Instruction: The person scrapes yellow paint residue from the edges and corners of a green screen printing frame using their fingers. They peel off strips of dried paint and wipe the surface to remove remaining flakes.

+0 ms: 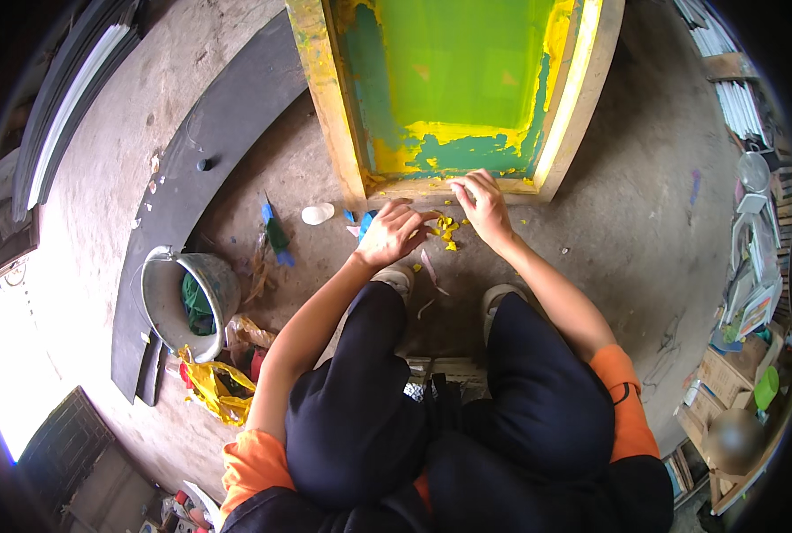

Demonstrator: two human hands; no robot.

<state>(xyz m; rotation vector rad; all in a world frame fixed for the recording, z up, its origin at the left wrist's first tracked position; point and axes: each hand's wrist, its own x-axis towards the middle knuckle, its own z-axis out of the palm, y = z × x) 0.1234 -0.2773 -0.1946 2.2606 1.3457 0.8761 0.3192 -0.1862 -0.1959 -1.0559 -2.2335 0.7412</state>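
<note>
A screen-printing frame [567, 107] with wooden sides stands in front of me, its green mesh smeared with yellow along the edges. My right hand [486, 211] is at the near wooden bar, its thumb and fingers pinched together beside small yellow bits on the wood. Whatever lies in that pinch is too small to make out. To its left, just short of the frame, hovers my left hand [394, 234], palm down with fingers bent and apart. Between the hands, crumpled yellow scraps [450, 233] lie on the floor. Blue scraps [366, 224] are partly hidden behind my left hand.
At left stands a grey bucket [232, 293] with green cloth inside, next to a yellow plastic bag [211, 387]. A curved black sheet [227, 98] lies beyond it. Near my left hand are a white oval piece [318, 213] and a blue-green scrap [276, 235]. Stacked goods [716, 391] line the right.
</note>
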